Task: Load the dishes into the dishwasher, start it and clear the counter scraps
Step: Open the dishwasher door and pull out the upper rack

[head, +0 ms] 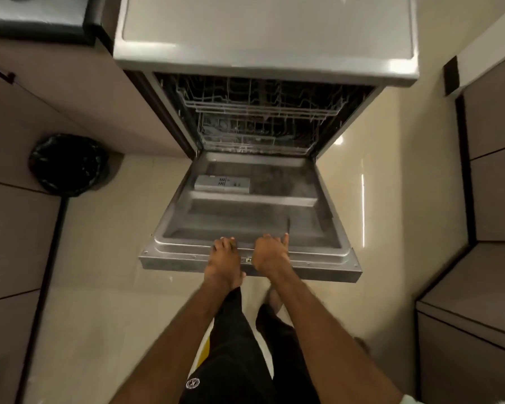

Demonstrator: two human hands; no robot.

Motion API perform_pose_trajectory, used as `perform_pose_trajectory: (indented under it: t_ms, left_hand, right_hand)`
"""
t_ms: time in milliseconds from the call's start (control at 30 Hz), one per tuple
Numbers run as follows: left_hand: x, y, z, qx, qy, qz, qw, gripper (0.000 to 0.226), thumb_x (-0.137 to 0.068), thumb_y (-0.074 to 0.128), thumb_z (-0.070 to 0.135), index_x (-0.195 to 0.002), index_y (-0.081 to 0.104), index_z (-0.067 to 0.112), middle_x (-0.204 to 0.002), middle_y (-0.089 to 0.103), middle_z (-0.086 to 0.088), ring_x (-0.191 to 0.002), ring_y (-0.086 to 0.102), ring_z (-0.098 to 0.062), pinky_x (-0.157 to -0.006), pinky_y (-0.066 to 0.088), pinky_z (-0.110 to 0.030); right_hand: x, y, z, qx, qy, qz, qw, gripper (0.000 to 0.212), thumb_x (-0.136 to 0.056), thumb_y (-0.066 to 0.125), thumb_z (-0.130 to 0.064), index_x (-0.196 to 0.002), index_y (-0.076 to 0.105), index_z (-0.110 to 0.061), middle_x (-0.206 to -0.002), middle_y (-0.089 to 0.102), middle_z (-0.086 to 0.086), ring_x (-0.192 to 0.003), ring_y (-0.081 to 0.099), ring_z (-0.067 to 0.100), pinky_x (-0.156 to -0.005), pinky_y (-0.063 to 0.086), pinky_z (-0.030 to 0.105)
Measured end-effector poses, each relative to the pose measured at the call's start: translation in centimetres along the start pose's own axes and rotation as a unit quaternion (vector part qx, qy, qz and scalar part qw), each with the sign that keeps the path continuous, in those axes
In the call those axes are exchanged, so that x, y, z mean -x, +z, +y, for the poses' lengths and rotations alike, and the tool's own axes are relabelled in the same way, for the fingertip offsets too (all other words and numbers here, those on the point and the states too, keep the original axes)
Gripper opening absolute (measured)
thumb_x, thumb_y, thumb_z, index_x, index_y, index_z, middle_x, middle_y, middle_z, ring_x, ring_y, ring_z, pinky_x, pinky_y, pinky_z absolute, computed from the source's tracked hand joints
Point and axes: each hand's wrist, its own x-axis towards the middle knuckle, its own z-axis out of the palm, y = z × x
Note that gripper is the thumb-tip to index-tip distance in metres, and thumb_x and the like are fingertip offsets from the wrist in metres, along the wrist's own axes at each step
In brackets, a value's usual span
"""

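A steel dishwasher (264, 58) stands in front of me with its door (318, 252) dropped open and level. My left hand (223, 259) and my right hand (270, 253) both grip the door's near top edge, fingers curled over the rim, close together near the middle. Inside, the wire upper rack (260, 104) and lower rack (254, 134) show; I cannot make out any dishes in them. A grey detergent box (222, 183) sits on the door's inner face.
A bin lined with a black bag (69, 164) stands on the floor at the left, by the beige cabinets (70, 106). More cabinets (490, 199) rise at the right. A dark-edged counter corner (38, 21) shows top left. Pale floor tiles (105, 287) surround the door.
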Motion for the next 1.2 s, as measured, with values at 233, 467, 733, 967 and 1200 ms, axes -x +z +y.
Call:
perform_pose_trajectory:
  t_ms: [233,467,733,967,1200]
  left_hand:
    - [0.3,9.2,1.5,0.06,-0.003,-0.06,0.996,0.1,-0.095,0.052,0.049,-0.155,-0.013,0.002,-0.161,-0.009,-0.03,-0.15,-0.004,-0.044,-0.123,0.007,-0.048]
    - [-2.6,17.1,1.5,0.082,0.028,-0.114,0.99,0.095,-0.095,0.052,0.047,-0.157,-0.005,0.003,-0.16,-0.004,-0.033,-0.15,-0.002,-0.048,-0.122,0.014,-0.047]
    - [-7.9,25.9,1.3,0.094,0.056,-0.167,0.98,0.096,-0.09,0.059,0.038,-0.159,-0.003,0.013,-0.162,-0.008,-0.025,-0.151,0.0,-0.044,-0.116,0.033,-0.047]
    - [-13.5,33.0,2.5,0.068,0.047,-0.21,0.974,0.098,-0.09,0.057,0.04,-0.157,-0.008,0.009,-0.16,-0.012,-0.027,-0.15,-0.003,-0.046,-0.116,0.03,-0.056]
    - [-16.8,35.9,3.3,0.047,0.047,-0.226,0.972,0.102,-0.09,0.06,0.043,-0.157,-0.007,0.004,-0.16,-0.01,-0.029,-0.149,-0.003,-0.049,-0.117,0.027,-0.05]
  right_hand:
    - [-1.0,9.1,0.7,0.017,-0.026,-0.047,0.998,0.043,-0.097,0.051,-0.023,-0.139,0.053,-0.014,-0.149,0.04,0.011,-0.137,0.04,0.032,-0.121,0.003,0.059]
    - [-4.4,17.3,-0.2,0.022,-0.014,-0.084,0.996,0.047,-0.098,0.045,-0.027,-0.142,0.048,-0.01,-0.159,0.027,0.012,-0.143,0.031,0.033,-0.122,0.0,0.056]
    - [-10.0,26.5,-0.4,-0.001,0.008,-0.117,0.993,0.048,-0.099,0.044,-0.025,-0.144,0.045,-0.009,-0.158,0.021,0.012,-0.142,0.029,0.035,-0.121,0.002,0.06]
    - [-15.8,34.0,1.1,-0.078,0.025,-0.114,0.99,0.049,-0.097,0.042,-0.03,-0.143,0.046,-0.014,-0.149,0.029,0.006,-0.136,0.034,0.033,-0.12,0.0,0.062]
    - [-19.6,39.2,1.6,-0.055,0.015,-0.096,0.994,0.057,-0.095,0.051,-0.029,-0.149,0.037,-0.017,-0.152,0.026,0.007,-0.139,0.029,0.034,-0.118,0.002,0.065]
